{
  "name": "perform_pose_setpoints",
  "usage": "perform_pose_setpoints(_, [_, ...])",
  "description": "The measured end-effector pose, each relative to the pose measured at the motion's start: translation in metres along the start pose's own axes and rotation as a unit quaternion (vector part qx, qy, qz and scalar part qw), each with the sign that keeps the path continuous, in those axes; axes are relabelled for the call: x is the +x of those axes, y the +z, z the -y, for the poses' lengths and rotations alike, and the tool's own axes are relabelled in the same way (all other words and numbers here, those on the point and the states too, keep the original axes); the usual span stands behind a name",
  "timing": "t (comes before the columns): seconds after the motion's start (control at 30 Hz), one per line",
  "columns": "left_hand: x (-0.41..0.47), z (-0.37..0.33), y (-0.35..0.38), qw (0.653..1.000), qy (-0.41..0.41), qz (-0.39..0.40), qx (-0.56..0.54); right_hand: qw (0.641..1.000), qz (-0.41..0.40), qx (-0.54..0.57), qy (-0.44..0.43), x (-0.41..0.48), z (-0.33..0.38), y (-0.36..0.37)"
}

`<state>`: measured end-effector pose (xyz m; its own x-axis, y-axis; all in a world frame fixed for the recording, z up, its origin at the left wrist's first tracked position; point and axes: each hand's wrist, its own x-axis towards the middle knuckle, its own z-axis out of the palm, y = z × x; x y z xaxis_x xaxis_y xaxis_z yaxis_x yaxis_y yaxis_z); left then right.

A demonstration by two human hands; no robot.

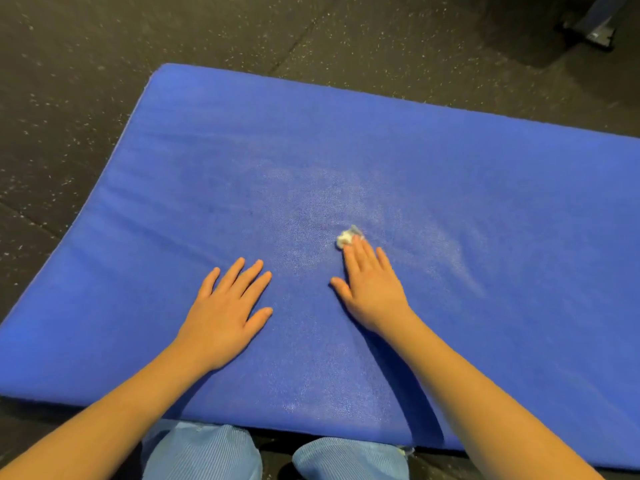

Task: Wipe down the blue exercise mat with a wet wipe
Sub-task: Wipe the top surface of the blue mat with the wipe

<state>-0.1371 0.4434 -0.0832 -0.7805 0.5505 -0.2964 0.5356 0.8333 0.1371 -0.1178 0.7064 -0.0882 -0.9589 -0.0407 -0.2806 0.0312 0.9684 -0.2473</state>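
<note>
The blue exercise mat (pixel 450 188) lies flat on the dark floor and fills most of the view, with a paler damp sheen around its middle. A small crumpled white wet wipe (pixel 347 237) sits near the mat's centre. My right hand (pixel 372 289) lies flat with straight fingers, its fingertips pressing on the near edge of the wipe. My left hand (pixel 225 308) rests flat on the mat to the left, fingers spread, holding nothing.
Dark speckled rubber flooring (pixel 86 81) surrounds the mat. My knees in light blue trousers (pixel 204 452) are at the mat's near edge. A metal foot of some equipment (pixel 595 32) stands at the far right.
</note>
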Motion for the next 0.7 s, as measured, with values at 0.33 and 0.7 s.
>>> perform_pose_setpoints(0.33, [0.042, 0.019, -0.004, 0.998, -0.006, -0.032, -0.051, 0.997, 0.023, -0.003, -0.076, 0.029, 0.010, -0.006])
perform_pose_setpoints(0.7, [0.064, 0.029, -0.006, 0.998, 0.028, -0.054, -0.023, 0.991, -0.011, -0.027, -0.132, 0.066, -0.008, -0.006])
